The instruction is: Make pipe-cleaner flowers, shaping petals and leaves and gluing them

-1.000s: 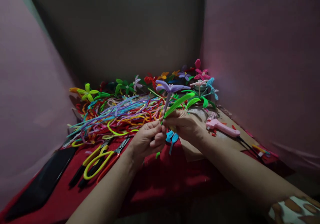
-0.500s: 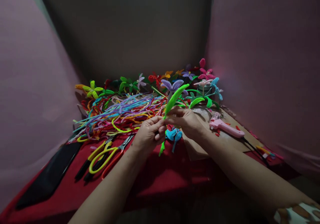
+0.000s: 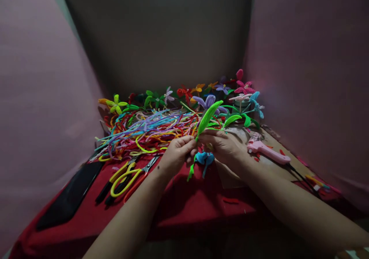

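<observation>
In the head view, a fuzzy purple pipe-cleaner flower (image 3: pixel 205 101) with rounded petals sits behind a long, pointed, plush green leaf (image 3: pixel 208 117), above a red cloth (image 3: pixel 184 213). Both forearms angle inward; the left hand (image 3: pixel 180 151) pinches the leaf's base, while the right hand (image 3: pixel 223 145) bends its fingers beside it, their grip partly hidden.

Purple flower (image 3: pixel 210 101) partly hidden bhd green leaf (image 3: pixel 209 116), R sleeve (image 3: pixel 357 253) cropped

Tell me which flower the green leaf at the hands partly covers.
The large purple flower, its petals overlapped by the bright green leaf. The smaller purple flower and magenta flower, farther back, sit clear.
</observation>
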The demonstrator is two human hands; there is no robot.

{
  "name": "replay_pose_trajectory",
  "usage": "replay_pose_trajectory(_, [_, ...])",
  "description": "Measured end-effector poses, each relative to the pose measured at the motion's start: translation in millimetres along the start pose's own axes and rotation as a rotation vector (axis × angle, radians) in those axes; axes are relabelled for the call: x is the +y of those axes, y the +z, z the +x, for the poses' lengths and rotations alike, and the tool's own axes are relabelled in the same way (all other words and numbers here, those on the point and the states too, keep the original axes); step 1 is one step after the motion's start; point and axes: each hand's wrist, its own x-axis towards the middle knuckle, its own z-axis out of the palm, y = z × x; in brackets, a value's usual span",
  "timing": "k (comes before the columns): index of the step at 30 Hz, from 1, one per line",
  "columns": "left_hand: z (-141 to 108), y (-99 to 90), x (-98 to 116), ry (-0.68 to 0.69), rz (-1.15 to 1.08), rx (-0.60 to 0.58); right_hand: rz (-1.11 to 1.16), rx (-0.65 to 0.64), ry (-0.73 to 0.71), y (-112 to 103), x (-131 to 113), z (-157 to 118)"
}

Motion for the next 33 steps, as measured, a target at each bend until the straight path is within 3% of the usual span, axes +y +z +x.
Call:
replay_pose_trajectory(4, [1.0, 5.1, -9.0, 0.258, 0.574, 0.351, -0.059, 0.113, -0.093, 7.9, 5.9, 0.3])
replay_pose_trajectory(6, [1.6, 5.1, -12.3, 0.3, 0.667, 0.428, -0.104, 0.171, -0.104, 11.6, 6.0, -0.5])
replay_pose_trajectory(9, [2.1, 3.2, -9.6, 0.17, 0.467, 0.345, -0.16, 0.164, -0.102, 11.2, 4.8, -0.6])
replay_pose_trajectory(15, [1.3, -5.9, -2.7, -0.029, -0.193, -0.034, 0.015, -0.047, 0.073, 2.2, 1.2, 3.3])
replay_pose_trajectory(19, [1.9, -11.0, -6.6, -0.149, -0.344, -0.215, 0.119, -0.11, 0.138, 2.4, -0.3, 2.6])
replay_pose_trajectory(21, [2.1, -9.5, -6.3, -0.111, -0.22, -0.168, 0.13, -0.06, 0.095, 2.3, 1.7, 3.2])
replay_pose_trajectory(25, [2.4, -0.3, -5.5, 0.163, 0.309, 0.217, 0.027, 0.057, -0.053, 2.4, 6.4, 4.2])
replay_pose_trajectory(27, [2.7, 3.0, -6.3, 0.233, 0.421, 0.324, -0.031, 0.063, -0.087, 3.8, 6.4, 2.8])
replay_pose_trajectory(33, [3.4, -0.2, -3.4, 0.132, 0.076, 0.229, -0.143, -0.02, -0.045, 6.3, -0.4, -0.7])
